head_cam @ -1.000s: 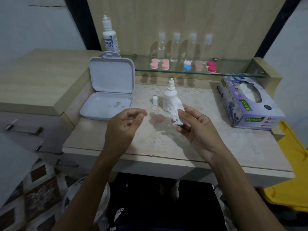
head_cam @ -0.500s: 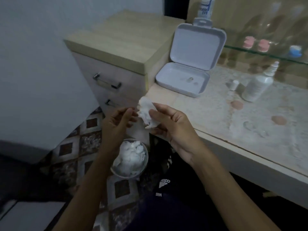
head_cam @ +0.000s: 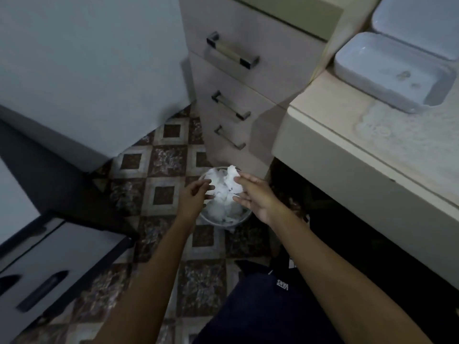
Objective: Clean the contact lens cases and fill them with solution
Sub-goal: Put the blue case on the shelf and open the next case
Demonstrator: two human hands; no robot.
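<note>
Tissue [head_cam: 232,181] now over bin [head_cam: 244,216], seemingly at right hand's [head_cam: 257,198] fingertips.

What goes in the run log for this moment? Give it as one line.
stage: discarding tissue | right hand: pinches crumpled tissue over bin | left hand: empty, beside bin | bin: full of tissues, on floor

Centre frame: round bin of crumpled white tissues [head_cam: 224,204] on patterned floor tiles [head_cam: 159,170]; beige drawer unit [head_cam: 238,100] directly above, cream tabletop edge [head_cam: 347,155] at right, open floor to its left.
</note>
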